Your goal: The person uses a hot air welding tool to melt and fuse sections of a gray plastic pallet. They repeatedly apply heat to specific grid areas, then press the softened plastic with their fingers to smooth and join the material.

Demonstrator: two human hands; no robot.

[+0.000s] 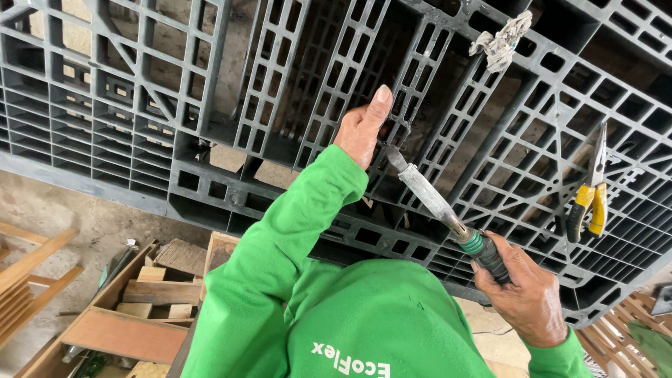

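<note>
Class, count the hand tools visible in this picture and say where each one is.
2. A soldering iron is held in the right hand, tip at the black plastic pallet. Yellow-handled pliers hang in the pallet grid at right. Others may be hidden.
</note>
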